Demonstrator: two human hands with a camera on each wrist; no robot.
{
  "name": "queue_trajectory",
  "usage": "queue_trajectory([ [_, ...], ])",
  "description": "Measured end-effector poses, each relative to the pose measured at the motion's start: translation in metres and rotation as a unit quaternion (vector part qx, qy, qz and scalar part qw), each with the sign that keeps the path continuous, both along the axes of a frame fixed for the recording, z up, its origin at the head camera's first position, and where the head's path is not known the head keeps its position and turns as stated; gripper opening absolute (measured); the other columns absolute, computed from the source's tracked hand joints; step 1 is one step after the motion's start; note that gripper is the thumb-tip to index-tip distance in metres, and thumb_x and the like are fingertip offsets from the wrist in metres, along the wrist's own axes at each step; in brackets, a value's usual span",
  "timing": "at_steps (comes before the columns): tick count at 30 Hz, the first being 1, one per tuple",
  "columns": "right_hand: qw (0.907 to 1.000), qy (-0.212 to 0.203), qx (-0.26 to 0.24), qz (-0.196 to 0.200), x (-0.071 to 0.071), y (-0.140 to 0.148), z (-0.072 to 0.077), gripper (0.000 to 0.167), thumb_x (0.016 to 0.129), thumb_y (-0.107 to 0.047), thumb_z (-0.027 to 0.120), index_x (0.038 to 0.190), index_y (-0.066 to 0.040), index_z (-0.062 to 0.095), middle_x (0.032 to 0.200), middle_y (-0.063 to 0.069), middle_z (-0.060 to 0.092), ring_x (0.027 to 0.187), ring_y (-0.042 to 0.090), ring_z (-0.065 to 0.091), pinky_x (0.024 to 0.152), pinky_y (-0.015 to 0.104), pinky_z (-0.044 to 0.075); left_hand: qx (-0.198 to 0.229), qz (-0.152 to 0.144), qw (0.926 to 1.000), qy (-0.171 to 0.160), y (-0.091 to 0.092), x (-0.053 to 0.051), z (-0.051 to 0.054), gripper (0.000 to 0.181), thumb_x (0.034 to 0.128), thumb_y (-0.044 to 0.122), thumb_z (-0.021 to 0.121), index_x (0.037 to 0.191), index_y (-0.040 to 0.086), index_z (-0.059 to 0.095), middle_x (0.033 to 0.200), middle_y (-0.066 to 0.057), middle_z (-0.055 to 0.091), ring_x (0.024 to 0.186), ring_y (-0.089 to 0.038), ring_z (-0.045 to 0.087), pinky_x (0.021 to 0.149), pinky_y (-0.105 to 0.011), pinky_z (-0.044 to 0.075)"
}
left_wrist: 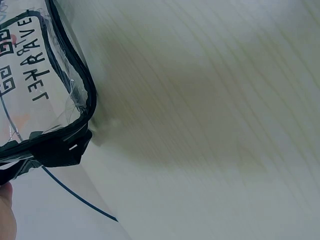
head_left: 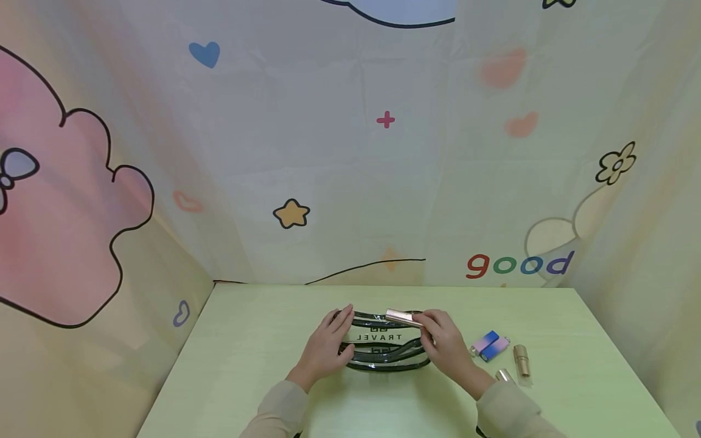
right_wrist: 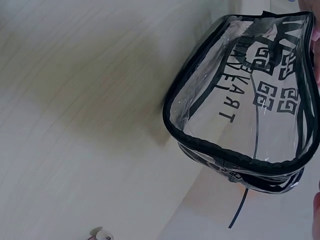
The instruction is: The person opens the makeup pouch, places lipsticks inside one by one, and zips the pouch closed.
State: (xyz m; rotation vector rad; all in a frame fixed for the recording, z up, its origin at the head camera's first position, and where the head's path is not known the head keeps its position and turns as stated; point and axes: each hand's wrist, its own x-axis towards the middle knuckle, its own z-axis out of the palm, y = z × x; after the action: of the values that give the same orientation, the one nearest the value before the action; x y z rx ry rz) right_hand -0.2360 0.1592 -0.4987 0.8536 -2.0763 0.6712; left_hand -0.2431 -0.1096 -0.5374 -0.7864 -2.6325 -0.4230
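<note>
A clear pouch with black piping and the word TRAVEL stands in the middle of the table in the head view. Its black lettering and square logos show mirrored through the plastic; the pouch fills much of the right wrist view. At its left end my left hand rests with fairly straight fingers on the far rim and the thumb by the near rim. My right hand pinches a shiny rose-gold lipstick tube above the pouch's right side. What lies inside the pouch is unclear.
Right of the pouch lie two small pink-and-blue sticks with metal ends. Beside them is a gold tube with clear plastic, and another gold tube partly behind my right wrist. A printed curtain hangs behind the table.
</note>
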Motion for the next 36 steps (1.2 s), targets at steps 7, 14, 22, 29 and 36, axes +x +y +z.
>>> queue_trajectory([
  [7, 0.9995, -0.006, 0.027, 0.013, 0.0, -0.008, -0.005, 0.027, 0.065, 0.005, 0.062, 0.091, -0.002, 0.064, 0.087, 0.008, 0.057, 0.079, 0.018, 0.051, 0.064, 0.03, 0.048, -0.002, 0.005, 1.0, -0.004, 0.0, 0.0, 0.0, 0.062, 0.0821, 0.032, 0.049, 0.137, 0.009, 0.033, 0.145, 0.001, 0.028, 0.129, -0.025, 0.032, 0.102, -0.035, 0.033],
  [14, 0.9987, 0.005, 0.041, 0.031, -0.003, -0.017, -0.008, 0.027, 0.063, 0.006, 0.063, 0.09, -0.001, 0.065, 0.086, 0.008, 0.058, 0.076, 0.017, 0.051, 0.062, 0.028, 0.047, -0.005, 0.007, 1.0, -0.004, 0.0, 0.001, 0.0, 0.062, 0.0823, 0.032, 0.049, 0.137, 0.009, 0.033, 0.145, 0.001, 0.027, 0.129, -0.025, 0.031, 0.103, -0.034, 0.033],
  [22, 0.9979, 0.008, 0.059, 0.026, -0.005, -0.022, -0.014, 0.026, 0.065, 0.002, 0.061, 0.09, -0.002, 0.066, 0.084, 0.009, 0.058, 0.074, 0.017, 0.052, 0.061, 0.027, 0.047, -0.002, 0.007, 0.9999, 0.01, 0.001, 0.001, 0.0, 0.061, 0.0808, 0.031, 0.051, 0.135, 0.007, 0.037, 0.144, 0.0, 0.03, 0.127, -0.027, 0.035, 0.1, -0.036, 0.036],
  [29, 0.9966, 0.015, 0.077, 0.025, -0.007, -0.029, -0.015, 0.02, 0.081, -0.008, 0.047, 0.09, -0.005, 0.066, 0.083, 0.007, 0.059, 0.076, 0.018, 0.054, 0.064, 0.029, 0.049, -0.007, 0.01, 0.9999, 0.01, 0.001, 0.001, 0.0, 0.062, 0.081, 0.03, 0.052, 0.137, 0.009, 0.034, 0.144, 0.001, 0.03, 0.128, -0.026, 0.034, 0.102, -0.035, 0.034],
  [36, 0.9949, 0.011, 0.097, 0.027, -0.008, -0.038, -0.015, 0.028, 0.063, 0.001, 0.065, 0.09, -0.007, 0.065, 0.082, 0.005, 0.058, 0.074, 0.016, 0.054, 0.064, 0.028, 0.048, -0.002, 0.01, 0.9999, 0.001, 0.001, 0.001, 0.0, 0.063, 0.0811, 0.03, 0.052, 0.137, 0.009, 0.033, 0.145, 0.002, 0.028, 0.129, -0.025, 0.032, 0.102, -0.035, 0.034],
])
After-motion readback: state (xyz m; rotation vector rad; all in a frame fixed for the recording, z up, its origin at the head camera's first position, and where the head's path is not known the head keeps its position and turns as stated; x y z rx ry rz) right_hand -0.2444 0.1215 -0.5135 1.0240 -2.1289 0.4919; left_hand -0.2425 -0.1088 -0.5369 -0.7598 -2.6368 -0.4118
